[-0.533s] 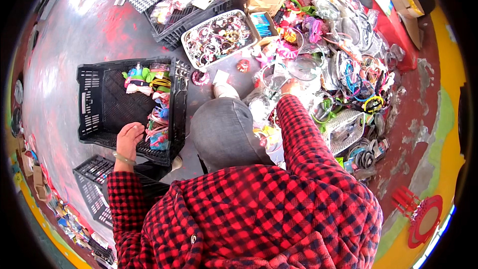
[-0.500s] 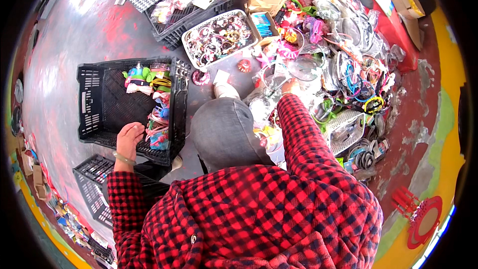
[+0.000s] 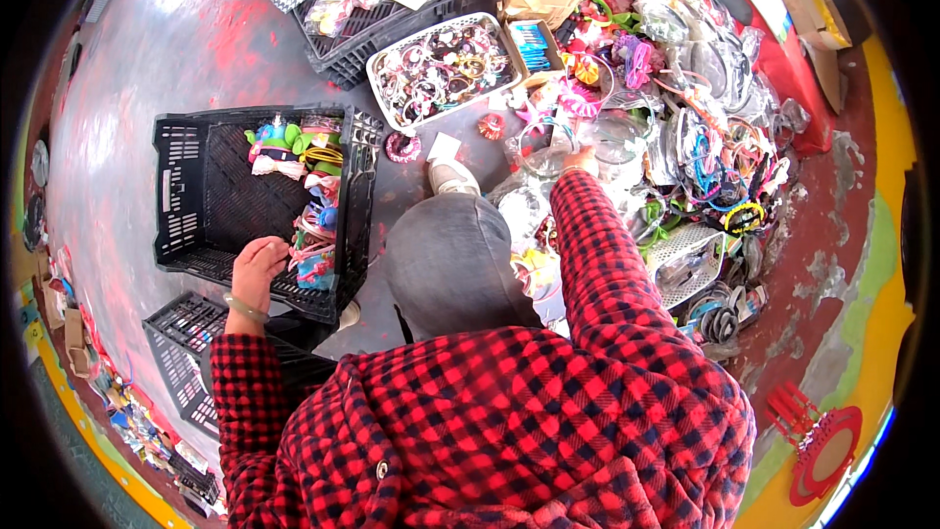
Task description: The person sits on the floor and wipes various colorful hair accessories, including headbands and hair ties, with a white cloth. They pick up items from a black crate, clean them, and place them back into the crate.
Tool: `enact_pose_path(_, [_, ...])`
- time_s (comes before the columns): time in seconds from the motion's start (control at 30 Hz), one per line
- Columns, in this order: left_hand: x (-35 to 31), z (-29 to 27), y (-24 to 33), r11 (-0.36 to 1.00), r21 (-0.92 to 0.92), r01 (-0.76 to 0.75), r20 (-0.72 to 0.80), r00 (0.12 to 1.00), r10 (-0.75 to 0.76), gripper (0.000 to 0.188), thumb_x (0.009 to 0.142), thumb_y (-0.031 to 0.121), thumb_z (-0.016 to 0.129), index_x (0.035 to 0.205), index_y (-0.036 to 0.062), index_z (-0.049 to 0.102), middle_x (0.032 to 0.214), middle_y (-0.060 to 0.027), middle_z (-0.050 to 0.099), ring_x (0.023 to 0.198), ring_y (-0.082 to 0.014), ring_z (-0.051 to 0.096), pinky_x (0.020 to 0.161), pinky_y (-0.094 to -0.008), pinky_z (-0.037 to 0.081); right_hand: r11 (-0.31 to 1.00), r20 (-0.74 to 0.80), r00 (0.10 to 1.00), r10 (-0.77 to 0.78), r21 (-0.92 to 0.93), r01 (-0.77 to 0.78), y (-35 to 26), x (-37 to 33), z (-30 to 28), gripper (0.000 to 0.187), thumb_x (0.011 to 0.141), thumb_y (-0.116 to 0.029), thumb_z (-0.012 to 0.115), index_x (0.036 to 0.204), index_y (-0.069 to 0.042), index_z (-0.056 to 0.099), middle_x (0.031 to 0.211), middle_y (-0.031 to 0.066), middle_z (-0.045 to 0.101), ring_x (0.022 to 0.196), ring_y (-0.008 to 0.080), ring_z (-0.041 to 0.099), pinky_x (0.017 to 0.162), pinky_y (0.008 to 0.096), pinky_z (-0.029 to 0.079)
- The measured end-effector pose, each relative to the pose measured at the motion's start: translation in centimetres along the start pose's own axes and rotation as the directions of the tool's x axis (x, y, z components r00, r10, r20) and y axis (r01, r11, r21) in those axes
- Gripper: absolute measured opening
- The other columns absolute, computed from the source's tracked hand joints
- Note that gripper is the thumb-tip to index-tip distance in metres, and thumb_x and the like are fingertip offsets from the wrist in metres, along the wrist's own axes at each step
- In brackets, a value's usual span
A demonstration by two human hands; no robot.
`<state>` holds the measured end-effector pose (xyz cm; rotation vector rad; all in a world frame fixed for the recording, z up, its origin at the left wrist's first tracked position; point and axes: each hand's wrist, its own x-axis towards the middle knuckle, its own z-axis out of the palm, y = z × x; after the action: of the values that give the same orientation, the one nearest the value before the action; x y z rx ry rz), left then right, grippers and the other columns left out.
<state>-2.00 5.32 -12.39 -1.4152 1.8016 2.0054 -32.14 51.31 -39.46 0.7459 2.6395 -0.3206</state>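
My left hand [image 3: 258,272], a pale bangle on its wrist, is over the near side of a black plastic crate [image 3: 181,264]. Its fingers are loosely bent and apart, with nothing visible in them. Beside the fingertips, small bundles of colourful hair ties [image 3: 315,269] line the crate's right side. Reaching into a heap of hair accessories, my right hand [image 3: 580,161] has its fingers closed and partly hidden among clear plastic wrapping. What it grips cannot be made out. A thin hoop like a headband [image 3: 522,161] lies just left of that hand, and clear-wrapped headbands [image 3: 627,140] lie to its right.
A white basket [image 3: 392,110] of hair ties stands ahead, next to a small box of blue packets [image 3: 532,46]. Stacked black crates [image 3: 345,67] and a cardboard box [image 3: 548,2] are farther off. Two scrunchies [image 3: 401,147] lie near my shoe [image 3: 452,176]. Another white basket [image 3: 681,260] is at right.
My left hand's fingers have drawn in, nearer the hair-tie bundles. My right hand has shifted slightly farther into the heap. The whole view has moved a little.
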Motion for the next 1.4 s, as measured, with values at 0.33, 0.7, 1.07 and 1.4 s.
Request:
enact_pose_path(0.33, [0.1, 0.3, 0.2, 1.000, 0.003, 0.015, -0.011, 1.000, -0.015, 0.014, 0.085, 0.009, 0.049, 0.094, 0.0014, 0.057, 0.087, -0.0070, 0.061, 0.081, -0.0152, 0.060, 0.070, -0.0245, 0.048, 0.999, -0.031, 0.999, 0.043, 0.029, -0.042, 0.3, 1.7, 4.4, 0.037, 0.082, -0.031, 0.044, 0.103, -0.003, 0.054, 0.091, 0.0172, 0.060, 0.083, 0.0267, 0.059, 0.075, 0.0363, 0.046])
enact_pose_path(0.7, [-0.8, -0.2, -0.2, 0.999, -0.006, -0.042, 0.008, 0.999, 0.042, 0.015, 0.084, 0.010, 0.049, 0.094, 0.0010, 0.057, 0.088, -0.0078, 0.061, 0.080, -0.0152, 0.059, 0.070, -0.0244, 0.047, 0.754, 0.504, 0.846, -0.177, 0.622, -0.213, 0.5, -1.2, 1.2, 0.021, 0.079, -0.021, 0.050, 0.079, -0.003, 0.061, 0.062, 0.0106, 0.057, 0.047, 0.0181, 0.051, 0.050, 0.0314, 0.044])
enact_pose_path(1.07, [-2.2, -1.9, -0.5, 0.986, -0.025, -0.165, 0.065, 0.984, 0.166, 0.017, 0.084, 0.013, 0.050, 0.097, 0.0030, 0.056, 0.092, -0.0084, 0.061, 0.085, -0.0157, 0.059, 0.073, -0.0250, 0.046, 0.316, 0.330, 0.716, -0.615, 0.935, -0.159, -6.1, -11.4, -9.3, 0.010, 0.078, -0.010, 0.055, 0.084, -0.003, 0.059, 0.077, 0.0066, 0.062, 0.064, 0.0158, 0.058, 0.053, 0.0274, 0.046])
enact_pose_path(1.4, [-5.3, -0.3, 2.8, 0.906, -0.181, -0.383, 0.163, 0.897, 0.411, 0.015, 0.081, 0.008, 0.056, 0.094, -0.0005, 0.058, 0.084, -0.0052, 0.061, 0.075, -0.0091, 0.057, 0.066, -0.0203, 0.046, 0.162, -0.055, 0.421, -0.905, 0.871, 0.463, -13.7, -27.3, -25.6, 0.011, 0.083, -0.011, 0.056, 0.088, -0.001, 0.060, 0.075, 0.0065, 0.064, 0.061, 0.0084, 0.056, 0.056, 0.0215, 0.045])
